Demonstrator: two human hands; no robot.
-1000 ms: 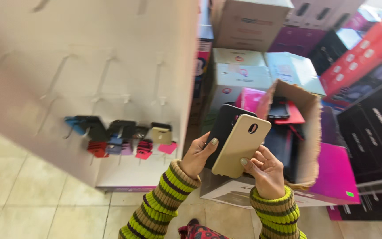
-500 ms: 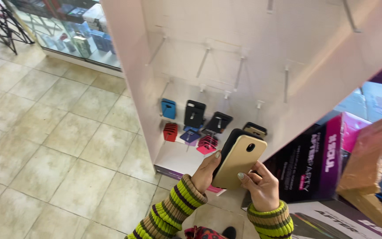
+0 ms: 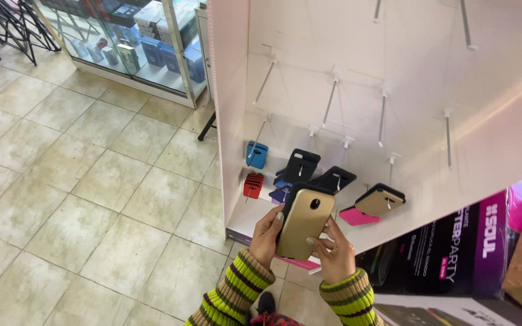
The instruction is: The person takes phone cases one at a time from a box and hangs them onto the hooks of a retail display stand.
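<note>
Both hands grip a gold, glossy plastic phone case with a black rim and a round camera hole [image 3: 304,222], held upright in front of a white pegboard display stand [image 3: 418,72]: the left hand [image 3: 267,232] is wrapped around its left edge, fingers clamped on the side, and the right hand [image 3: 333,253] supports its lower right corner with fingertips pressed against the back. The case is in the air, just short of the stand's lower row and not on any hook. Judging from how things lie, stocking of the stand is only begun: a small blue case [image 3: 257,154], a red ridged case [image 3: 252,185], two black cases [image 3: 300,165] [image 3: 335,178], another gold case with black edging [image 3: 380,200] and a flat pink case [image 3: 356,216] hang or rest along the bottom, while the long metal hooks [image 3: 382,118] above stand bare. A glass showcase [image 3: 140,42] stands on the beige tiled floor [image 3: 74,181] beyond.
</note>
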